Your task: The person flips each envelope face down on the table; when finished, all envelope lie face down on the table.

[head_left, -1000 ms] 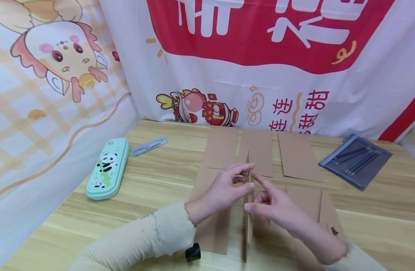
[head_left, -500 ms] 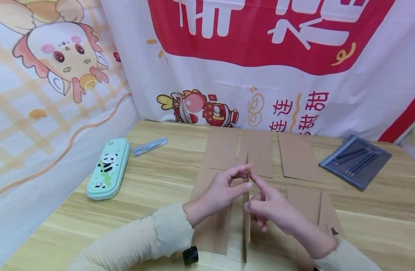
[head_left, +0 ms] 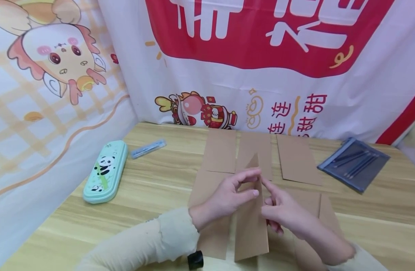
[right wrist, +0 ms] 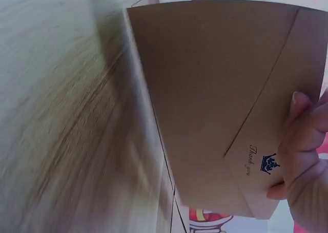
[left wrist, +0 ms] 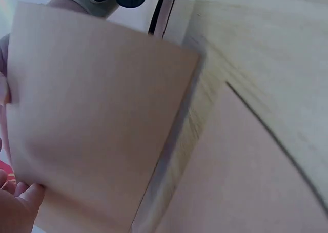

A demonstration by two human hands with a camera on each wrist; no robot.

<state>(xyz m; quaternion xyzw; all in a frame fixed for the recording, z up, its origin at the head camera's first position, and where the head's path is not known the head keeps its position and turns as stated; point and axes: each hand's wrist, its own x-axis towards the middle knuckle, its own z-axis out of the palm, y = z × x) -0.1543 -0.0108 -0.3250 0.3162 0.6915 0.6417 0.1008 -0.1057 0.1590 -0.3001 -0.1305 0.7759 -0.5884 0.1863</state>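
A brown kraft paper envelope (head_left: 251, 233) stands upright on its long edge between my two hands. Its plain face shows in the left wrist view; the flap side, with a dark crown and "Thank you" print, faces the right wrist camera. My left hand (head_left: 228, 195) pinches the upper edge, thumb on the plain side. On the flap side, my right hand (head_left: 289, 212) holds the same edge, its index finger reaching to the top and its thumb lower down. Close by on the table (head_left: 143, 188) lie another envelope (head_left: 211, 188) at the left and more brown paper (head_left: 305, 203) at the right.
Along the back lie three flat brown pieces, the rightmost piece (head_left: 299, 160) apart from the others. A panda pencil case (head_left: 106, 171) and slim blue packet (head_left: 148, 148) are at the left. A blue mesh pouch (head_left: 354, 163) with pencils lies far right. Cloth hangings border the table.
The envelope, almost edge-on before, has turned so that its plain left face shows, its near end swinging right. Both hands have shifted slightly right with it.
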